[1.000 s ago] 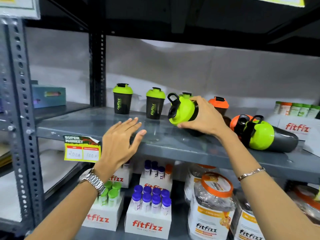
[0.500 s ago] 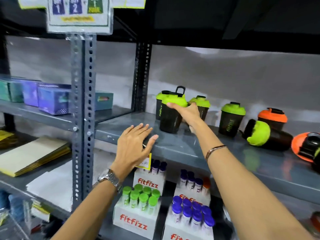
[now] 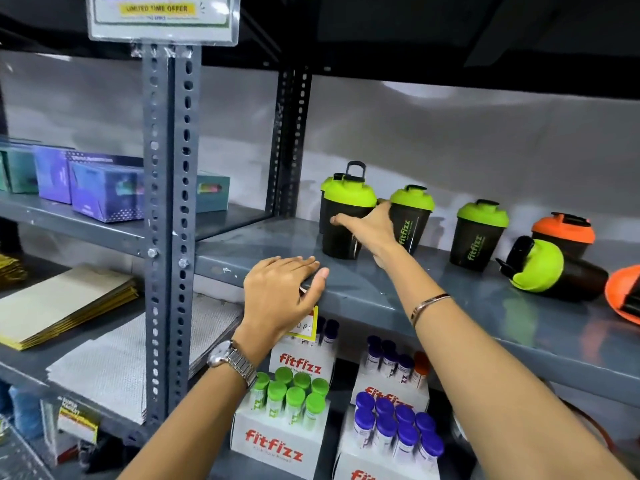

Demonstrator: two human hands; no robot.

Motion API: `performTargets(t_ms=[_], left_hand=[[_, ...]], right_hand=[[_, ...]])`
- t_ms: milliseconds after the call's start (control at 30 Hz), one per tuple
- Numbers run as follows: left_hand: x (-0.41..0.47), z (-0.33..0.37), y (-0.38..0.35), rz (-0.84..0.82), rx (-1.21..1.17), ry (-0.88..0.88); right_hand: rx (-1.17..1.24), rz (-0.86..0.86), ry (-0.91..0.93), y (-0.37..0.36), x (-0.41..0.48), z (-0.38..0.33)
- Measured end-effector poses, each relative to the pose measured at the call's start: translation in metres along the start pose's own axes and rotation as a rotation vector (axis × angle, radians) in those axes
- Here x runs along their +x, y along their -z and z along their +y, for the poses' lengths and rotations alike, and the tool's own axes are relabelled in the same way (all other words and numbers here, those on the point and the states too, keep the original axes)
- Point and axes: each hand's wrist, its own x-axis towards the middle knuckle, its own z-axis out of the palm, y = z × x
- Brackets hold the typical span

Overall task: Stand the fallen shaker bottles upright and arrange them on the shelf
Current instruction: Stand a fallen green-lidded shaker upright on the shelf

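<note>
Bottle standing on the shelf (image 3: pixel 433 299)

The right hand (image 3: pixel 370 230) holds a green-lid bottle (image 3: pixel 341 220) upright. The left hand (image 3: pixel 280 292) rests flat and open on the shelf edge.

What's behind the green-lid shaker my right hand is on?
Behind the held shaker, another green lid peeks out at its left, so a second shaker stands there. Its body is almost fully covered. The right hand hides the space behind it.

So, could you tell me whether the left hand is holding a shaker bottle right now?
No, the left hand rests open and empty on the shelf edge, while the right hand grips the upright green-lidded shaker.
</note>
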Motion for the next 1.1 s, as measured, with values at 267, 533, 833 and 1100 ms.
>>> performTargets(t_ms=[267,533,833,1100], left_hand=[[-0.001,0.001,0.000,0.023,-0.006,-0.006],[0.000,0.002,0.000,0.025,-0.010,0.003],[-0.001,0.001,0.000,0.016,-0.009,0.007],[-0.001,0.001,0.000,0.028,-0.017,0.009]], right_hand=[[-0.045,-0.088,-0.017,-0.011,0.003,0.006],[0.024,-0.151,-0.055,-0.013,0.004,0.012],[0.056,-0.155,-0.060,-0.012,0.006,0.015],[0.032,-0.161,-0.062,-0.011,0.004,0.015]])
